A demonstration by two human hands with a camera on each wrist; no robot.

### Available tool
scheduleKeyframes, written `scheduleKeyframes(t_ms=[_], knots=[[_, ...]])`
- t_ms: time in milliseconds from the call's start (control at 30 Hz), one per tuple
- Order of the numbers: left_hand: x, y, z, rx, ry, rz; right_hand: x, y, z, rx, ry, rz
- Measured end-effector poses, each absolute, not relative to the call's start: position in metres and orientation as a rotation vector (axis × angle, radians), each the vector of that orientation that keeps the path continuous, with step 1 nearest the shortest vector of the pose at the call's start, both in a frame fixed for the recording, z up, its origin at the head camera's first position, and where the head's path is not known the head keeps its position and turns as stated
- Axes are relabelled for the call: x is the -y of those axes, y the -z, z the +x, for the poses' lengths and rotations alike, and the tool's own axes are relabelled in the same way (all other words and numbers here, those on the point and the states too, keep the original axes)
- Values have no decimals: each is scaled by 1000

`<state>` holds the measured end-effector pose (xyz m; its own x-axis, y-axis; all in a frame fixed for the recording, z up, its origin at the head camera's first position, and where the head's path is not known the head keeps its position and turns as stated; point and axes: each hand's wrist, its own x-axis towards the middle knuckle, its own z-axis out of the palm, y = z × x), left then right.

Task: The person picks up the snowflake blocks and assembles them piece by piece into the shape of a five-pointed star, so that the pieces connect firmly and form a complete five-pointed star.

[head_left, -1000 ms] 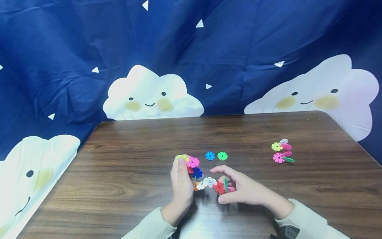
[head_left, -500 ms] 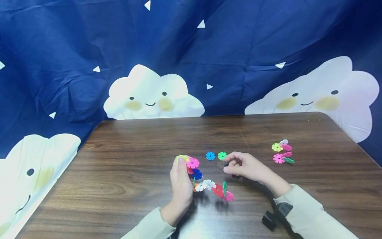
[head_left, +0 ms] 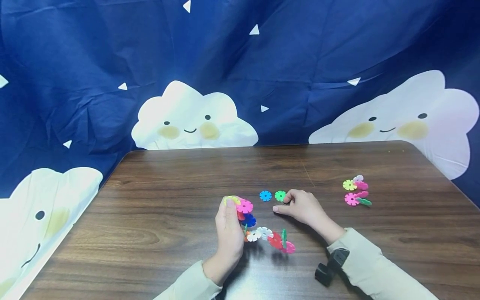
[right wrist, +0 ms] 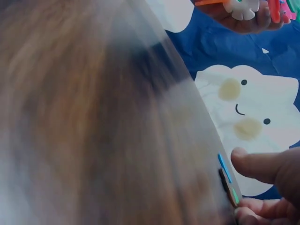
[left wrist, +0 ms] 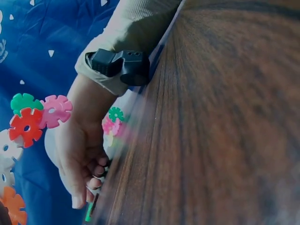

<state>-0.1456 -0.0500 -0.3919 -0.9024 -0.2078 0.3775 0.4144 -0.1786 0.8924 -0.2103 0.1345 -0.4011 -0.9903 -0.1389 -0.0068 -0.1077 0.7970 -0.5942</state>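
Observation:
My left hand [head_left: 229, 233] grips one end of a chain of interlocking snowflake discs [head_left: 264, 233], its thumb on the yellow disc. Pink, blue, orange, white, red and green discs make up the chain, which hangs rightward above the table. My right hand [head_left: 305, 206] is over the table with thumb and forefinger apart. Its fingertips are at a loose green snowflake disc [head_left: 279, 196] and a dark disc [right wrist: 226, 183]. The dark disc is hidden in the head view. A loose blue disc [head_left: 265, 196] lies just left of the green one.
At the right of the wooden table [head_left: 168, 187] lie two small joined clusters of discs, one yellow, white and pink [head_left: 349, 185], the other pink and green [head_left: 351, 199]. Behind the table hangs a blue cloth [head_left: 285, 50] printed with clouds. A black camera [head_left: 324, 274] is strapped to the right wrist.
My right hand let go of the chain's free pink end, then moved up and away to the loose discs, where it now covers the dark one. The left hand keeps its grip.

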Motion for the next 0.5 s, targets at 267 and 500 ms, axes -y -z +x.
scheduleKeyframes(t_ms=[267,500], knots=[[47,394,-145,1700,2137,-250,-129,406,-214,-2971,890,-110],[45,394,-144,1699,2136,-276,-127,402,-215,-2921,888,-89]])
